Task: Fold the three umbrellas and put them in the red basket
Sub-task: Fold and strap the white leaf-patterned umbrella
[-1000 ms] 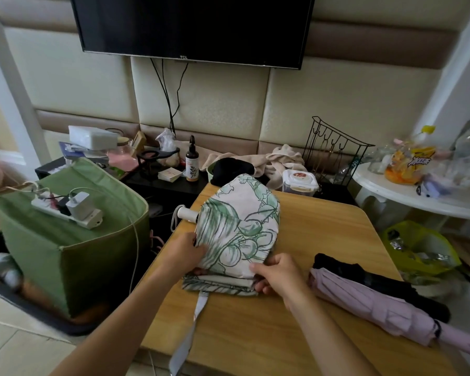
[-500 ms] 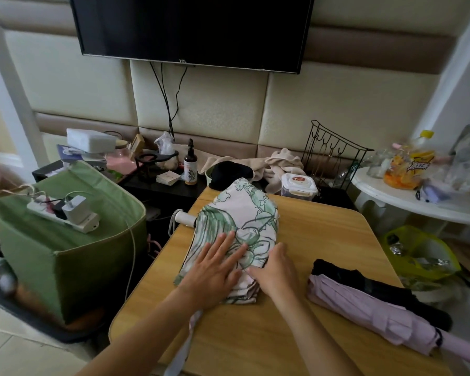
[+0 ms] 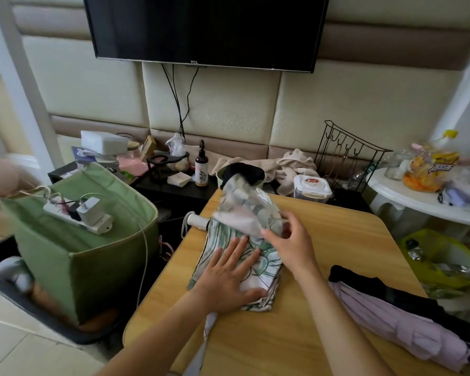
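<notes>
The left hand [image 3: 225, 278] is pressing flat on the green umbrella [image 3: 236, 256]; the right hand [image 3: 291, 245] is maybe pinching its blurry cloth. Two umbrellas [image 3: 407, 321] are waiting; no red basket showing.

Three umbrellas: one leaf-print [image 3: 236, 256], one lilac [image 3: 407, 325], one black [image 3: 385, 290]. Two hands.

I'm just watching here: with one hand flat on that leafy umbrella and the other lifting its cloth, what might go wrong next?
1. The left hand only presses flat on the green-and-white leaf-print umbrella; the folds beneath could spring loose when it lifts.
2. The right hand holds a blurred flap of its cloth, which may land crooked.
3. The umbrella's white handle juts over the edge of the wooden table, so a push might slide it off.
</notes>
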A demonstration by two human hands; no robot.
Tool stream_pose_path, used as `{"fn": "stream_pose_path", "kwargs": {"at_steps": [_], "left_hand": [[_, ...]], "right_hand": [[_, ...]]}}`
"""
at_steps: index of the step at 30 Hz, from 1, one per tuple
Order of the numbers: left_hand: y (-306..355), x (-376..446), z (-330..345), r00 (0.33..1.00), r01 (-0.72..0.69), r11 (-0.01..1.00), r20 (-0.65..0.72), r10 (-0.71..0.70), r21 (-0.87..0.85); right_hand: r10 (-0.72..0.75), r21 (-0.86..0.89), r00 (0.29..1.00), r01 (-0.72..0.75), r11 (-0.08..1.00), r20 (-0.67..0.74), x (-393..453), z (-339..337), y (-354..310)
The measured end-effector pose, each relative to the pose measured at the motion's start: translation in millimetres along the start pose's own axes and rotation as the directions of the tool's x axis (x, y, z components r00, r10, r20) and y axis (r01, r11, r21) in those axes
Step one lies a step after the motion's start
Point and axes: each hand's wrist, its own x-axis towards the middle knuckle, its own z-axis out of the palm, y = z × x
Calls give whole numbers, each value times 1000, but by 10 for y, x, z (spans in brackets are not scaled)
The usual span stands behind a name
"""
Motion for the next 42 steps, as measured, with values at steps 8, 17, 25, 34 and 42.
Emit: {"fn": "stream_pose_path", "kwargs": {"at_steps": [8, 17, 25, 34, 42], "left_hand": [[-138, -52, -385, 941, 151, 312, 39, -337, -938], [-214, -228, -686, 847, 88, -4, 77, -526, -996], [-160, -271, -750, 830, 231, 118, 132, -541, -966], [-256, -254, -808, 832, 111, 242, -43, -553, -964], [-185, -257, -845, 839, 48, 234, -88, -537, -971]], "right_hand": [[-142, -79, 948, 171, 982, 284, -276, -148, 111], [-27, -199, 950, 92, 976, 310, -507, -226, 71], [174, 211, 975, -202, 956, 141, -525, -25, 33], [-107, 51, 994, 106, 993, 21, -476, -78, 33], [46, 360, 998, -30, 932, -36, -485, -109, -56]]}}
